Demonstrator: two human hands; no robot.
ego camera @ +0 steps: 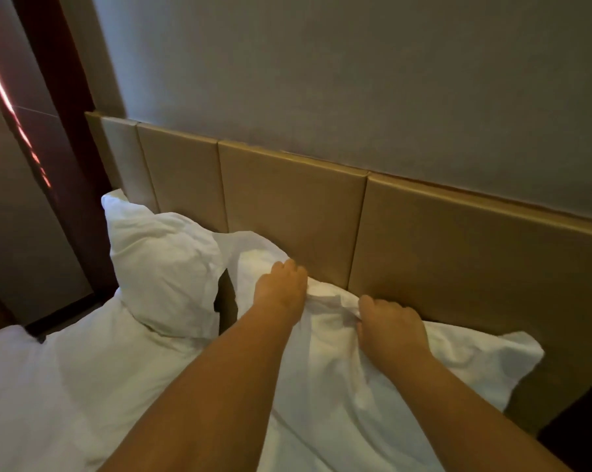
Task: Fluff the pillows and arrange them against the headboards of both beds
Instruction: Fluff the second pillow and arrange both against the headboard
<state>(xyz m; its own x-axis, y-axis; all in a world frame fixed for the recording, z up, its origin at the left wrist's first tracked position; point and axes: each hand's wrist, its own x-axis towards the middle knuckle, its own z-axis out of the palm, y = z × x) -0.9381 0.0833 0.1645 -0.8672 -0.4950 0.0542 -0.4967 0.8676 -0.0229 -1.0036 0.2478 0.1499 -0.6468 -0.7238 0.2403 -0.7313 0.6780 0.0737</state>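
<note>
Two white pillows lean against the tan panelled headboard (287,195). The left pillow (161,267) stands upright and crumpled at the bed's far-left corner. The right pillow (339,362) lies lower, its top edge touching the headboard. My left hand (282,286) curls over that top edge near the pillow's left end. My right hand (388,321) pinches a bunch of the pillow's fabric a little further right. A dark gap shows between the two pillows.
White bedding (49,386) covers the mattress at the lower left. A dark wooden frame (59,137) runs down the left beside the bed. A dark piece of furniture (580,427) sits at the lower right, past the headboard's end. Grey wall above.
</note>
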